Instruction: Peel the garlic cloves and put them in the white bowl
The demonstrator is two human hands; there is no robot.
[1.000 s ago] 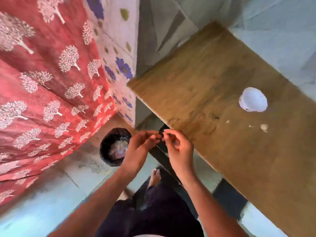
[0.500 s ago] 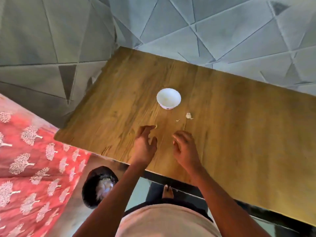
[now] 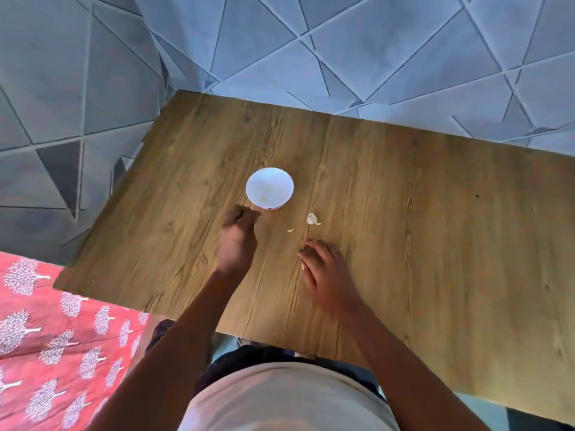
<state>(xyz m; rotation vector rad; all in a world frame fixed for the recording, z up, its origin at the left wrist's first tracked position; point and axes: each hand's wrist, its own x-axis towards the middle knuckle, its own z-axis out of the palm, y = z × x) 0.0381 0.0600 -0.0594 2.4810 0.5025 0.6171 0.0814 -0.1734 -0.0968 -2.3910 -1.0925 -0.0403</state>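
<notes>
- Left hand [image 3: 238,241]: over the table [image 3: 435,244], fingers bunched and curled, their tips just short of the near-left rim of the white bowl [image 3: 269,187]; whether a peeled clove is pinched in them cannot be told, since the fingertips are blurred and turned away from the camera
- White bowl: upright near the middle of the table, straight ahead of the left hand and nearly touching its fingertips; faint pale marks inside may be peeled cloves, but they are too small to be sure
- Skin scrap [image 3: 290,230]: a small pale sliver on the wood between the two hands, nearer the right one
- Garlic clove [image 3: 312,219]: unpeeled by the look of it, lying on the table to the right of the bowl and just ahead of the right hand's fingertips; its pointed end trails to the right
- Right hand [image 3: 326,272]: low over the table, fingers loosely bent and holding nothing
- Judgement: the left hand is the nearer to the bowl and suits a drop into it, while the right hand is the nearer to the clove, which lies forward and slightly left of its knuckles
</notes>
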